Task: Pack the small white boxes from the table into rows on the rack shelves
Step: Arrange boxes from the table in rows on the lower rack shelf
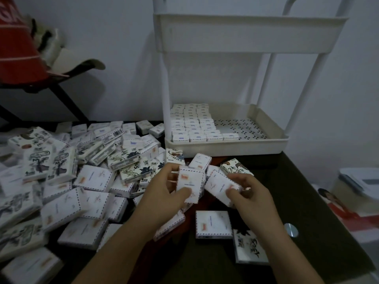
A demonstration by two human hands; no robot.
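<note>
While reaching in from the side of the table (297,181) farthest from the rack (272,78), grips one small white box in each of the hands. Left hand (164,193): thumb pressed on the printed front of an upright box (190,181), fingers curled behind it. Right hand (249,196): thumb and curled fingers pinching a second box (220,186), tilted, its edge close against the first. Both held just in front of the rack, above the dark tabletop.

Nearer than the hands and well apart from the rack, lying flat: a white flat box (214,224) with a dashed border, and just beside it an ink-painted box (249,249). Near those, a small round metal disc (291,229) set in the tabletop.

Left of the rack and spreading up to its base: a loose heap of boxes (82,181), some plain white with dashed borders, others printed with dark ink flowers, lying at all angles and overlapping.

On the rack itself: a lower tray (225,147) resting on the table, holding packed boxes (190,124) standing on edge in tidy rows against its left wall, with perforated floor showing to their right. Higher on the same rack, an upper tray (246,33), contents hidden by its wall.

Far left of the rack, against the wall: a dark chair (67,99) carrying a red cloth (18,48).
</note>
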